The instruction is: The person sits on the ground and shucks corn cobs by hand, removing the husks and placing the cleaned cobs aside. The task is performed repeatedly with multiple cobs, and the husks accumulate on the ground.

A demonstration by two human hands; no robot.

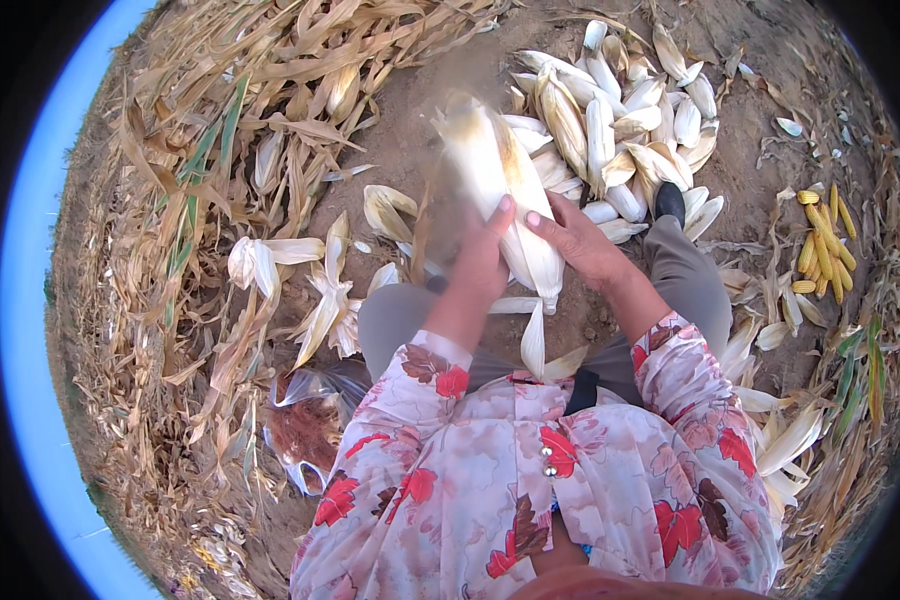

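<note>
Both my hands hold one ear of corn in its pale dry husk (511,202), tilted with its broad, brown-stained end up and to the left. My left hand (482,251) grips its left side, the thumb on the husk; those fingers are partly hidden and blurred. My right hand (581,240) closes on the lower right side, its thumb near the middle. Just beyond lies a heap of unhusked ears (600,139). A loose husk leaf (532,343) lies below, between my legs.
Dry corn stalks (285,97) are piled at the upper left. Opened husks (330,300) lie left of my knee beside a plastic bag of reddish-brown corn silk (307,431). Husked yellow cobs (825,247) lie in a pile at the far right, with husks (791,442) below.
</note>
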